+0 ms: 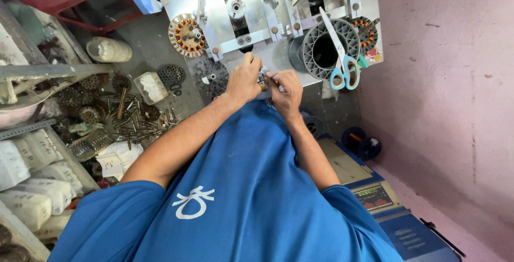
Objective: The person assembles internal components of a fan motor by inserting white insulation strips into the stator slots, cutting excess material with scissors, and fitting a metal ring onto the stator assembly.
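My left hand (pixel 243 80) and my right hand (pixel 286 91) meet at the front edge of a metal winding machine plate (pixel 278 55). Both pinch a small metal part (pixel 263 78) between the fingertips; the fingers hide most of it. A dark bare stator core (pixel 210 75) lies just left of my left hand. A stator with copper windings (pixel 186 35) sits further up on the left. A grey ribbed plastic spool (pixel 324 50) stands beyond my right hand, with blue-handled scissors (pixel 342 69) leaning across it.
Several stator cores, screws and metal scraps (pixel 107 112) litter the floor at left, beside a white bottle (pixel 108 49) and white sacks (pixel 32 187). A copper wire spool (pixel 361 143) and a blue control box (pixel 375 195) sit at right, against a pink wall (pixel 444 80).
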